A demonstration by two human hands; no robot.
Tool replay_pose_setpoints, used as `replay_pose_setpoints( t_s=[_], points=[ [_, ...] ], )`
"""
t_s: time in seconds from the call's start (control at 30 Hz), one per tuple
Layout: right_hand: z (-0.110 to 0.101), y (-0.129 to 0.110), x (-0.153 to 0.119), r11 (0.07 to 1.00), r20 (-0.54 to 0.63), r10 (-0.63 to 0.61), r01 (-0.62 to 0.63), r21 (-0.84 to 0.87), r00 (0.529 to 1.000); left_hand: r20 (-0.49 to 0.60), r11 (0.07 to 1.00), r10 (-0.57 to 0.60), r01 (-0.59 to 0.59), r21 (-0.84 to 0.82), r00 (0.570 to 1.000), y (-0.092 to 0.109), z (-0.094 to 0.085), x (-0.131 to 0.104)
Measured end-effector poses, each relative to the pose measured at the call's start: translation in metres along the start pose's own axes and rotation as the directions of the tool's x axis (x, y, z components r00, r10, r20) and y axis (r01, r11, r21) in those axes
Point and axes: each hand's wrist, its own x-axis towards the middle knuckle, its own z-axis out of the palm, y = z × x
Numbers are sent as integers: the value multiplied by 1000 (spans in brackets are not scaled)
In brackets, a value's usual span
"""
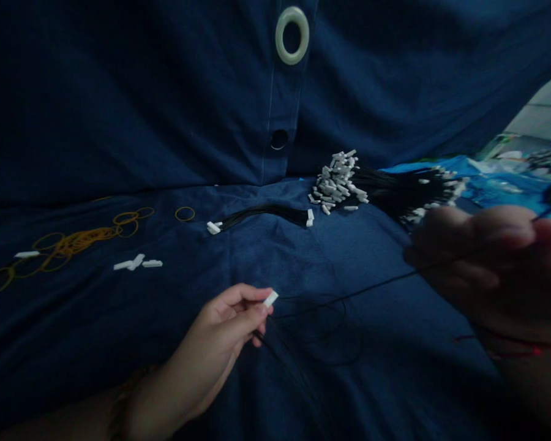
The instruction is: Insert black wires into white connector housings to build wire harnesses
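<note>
Between its thumb and fingers, my left hand (232,334) pinches a small white connector housing (270,299) in the lower middle. Thin black wires run out from under these fingers, some downward and some looping to the right. My right hand (491,269), large and blurred at the right, has its fingertips closed on a black wire (376,286). That wire stretches taut from the left hand up to the right one. Beyond the hands lies a short bundle of black wires (264,210) with white connectors at both ends.
A thick heap of black wires (386,191) with many white connectors (337,182) lies at the back right, by blue plastic (491,184). Orange rubber bands (89,240) and loose white connectors (138,263) lie at left on the dark blue cloth (188,263). The cloth rises behind.
</note>
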Motion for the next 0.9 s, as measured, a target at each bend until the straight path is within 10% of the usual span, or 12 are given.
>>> replay_pose_setpoints(
  t_s=[0.07, 0.17, 0.27, 0.37, 0.53, 0.9],
  points=[
    [-3, -3, 6, 931, -186, -59, 121, 344, 981, 1, 1000, 5, -5, 2, 1000, 0, 0, 1],
    [0, -7, 6, 847, -141, 32, 48, 529, 990, 3, 1000, 1, -1, 10, 1000, 0, 0, 2],
    [18, -3, -3, 886, 156, 174, -224, 405, 972, 7, 1000, -20, 20, 2, 1000, -1, -1, 3],
    [45, 9, -14, 880, 374, 435, -475, 14, 819, 31, 998, -36, 38, -57, 999, -2, -3, 1],
    [70, 32, -24, 856, 371, 374, -162, -491, 850, 79, 968, -134, 148, -201, 988, -6, 0, -10],
    [71, 41, -24, 834, 391, 229, 27, -551, 891, 69, 958, -202, 212, -192, 977, -4, 5, -9]
  ],
)
